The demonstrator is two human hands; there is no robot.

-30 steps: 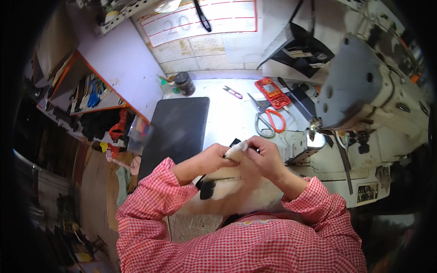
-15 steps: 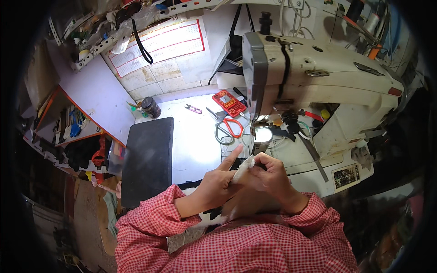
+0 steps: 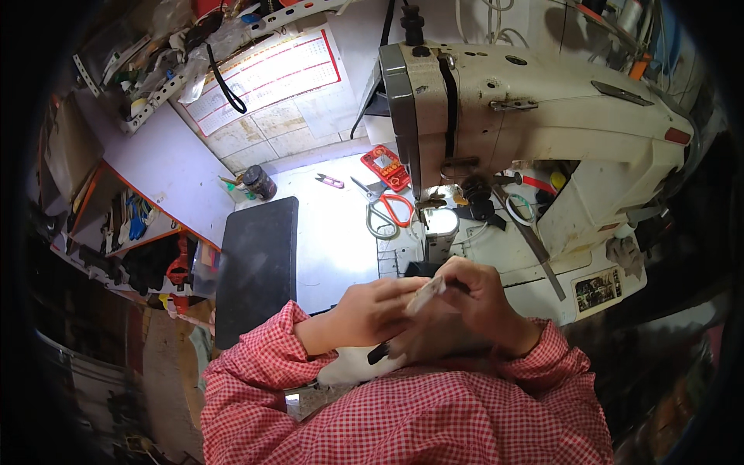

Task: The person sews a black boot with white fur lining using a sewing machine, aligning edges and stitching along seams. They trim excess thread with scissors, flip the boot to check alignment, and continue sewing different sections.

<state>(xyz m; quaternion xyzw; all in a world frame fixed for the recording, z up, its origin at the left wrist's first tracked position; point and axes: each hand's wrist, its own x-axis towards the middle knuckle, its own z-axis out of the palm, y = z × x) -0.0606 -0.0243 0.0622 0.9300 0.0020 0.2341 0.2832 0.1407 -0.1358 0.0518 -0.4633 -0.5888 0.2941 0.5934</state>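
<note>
Both hands are close together in front of the sewing machine (image 3: 496,97), low over the table's near edge. A pale strip-like edge of a soft white and tan piece of material (image 3: 425,297) sticks up between them. My left hand (image 3: 372,311) has its fingers pressed together against the left side of that edge. My right hand (image 3: 482,301) pinches the same edge from the right, fingers curled. Below, the rest of the material hangs towards my lap, blurred, with a white part and a black patch showing. My palms hide much of it.
Scissors (image 3: 397,209) with red and grey-green handles lie left of the needle area, near a red flat case (image 3: 385,168) and pink thread snips (image 3: 331,182). A black board (image 3: 258,260) rests at the table's left. Behind it stands a dark jar (image 3: 259,184).
My left index finger, which pointed up and away, now lies down alongside the other fingers. The pale edge has tilted lower between my hands. The view has shifted slightly.
</note>
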